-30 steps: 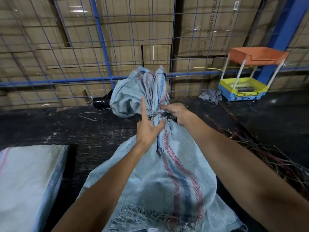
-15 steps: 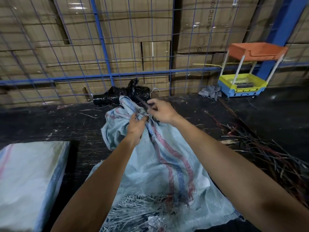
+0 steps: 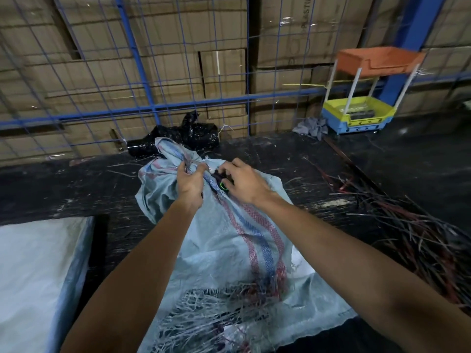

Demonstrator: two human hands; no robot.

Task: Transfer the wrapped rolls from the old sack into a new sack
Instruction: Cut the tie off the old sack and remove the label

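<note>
You are at the opening step: the old sack point(image 3: 229, 240) lies on the dark floor in front of you, its gathered neck pointing toward 12 o'clock, and no roll has come out yet. Your left hand point(image 3: 190, 183) grips the bunched fabric at the neck, fingers curled tight round it. Your right hand point(image 3: 243, 183), just at 3 o'clock of the left, has its fingers curled over a small dark object with a green ring point(image 3: 223, 186) pressed against the neck; what it is cannot be told, though it may be a cutter for the tie.

The next move, as I judge it, calls for freeing the neck. Hold the fabric taut with your left hand and work only at the binding, away from your own fingers, then spread the mouth wide enough to reach in.

The old sack bulges in the middle, so something fills it, but the wrapped rolls themselves are hidden. Its near end at 6 o'clock is badly frayed point(image 3: 216, 314), with loose threads and dark gaps, so contents could slip out there if you lift from the neck.

The pale sack point(image 3: 33, 276) at 8 o'clock lies flat, well apart from your hands; it is likely the new one, and nothing shows inside it. A black plastic bag point(image 3: 183, 137) sits just beyond the neck at 12 o'clock. At 2 o'clock a yellow and blue tray point(image 3: 356, 118) holds something dark that is too small to name.
</note>
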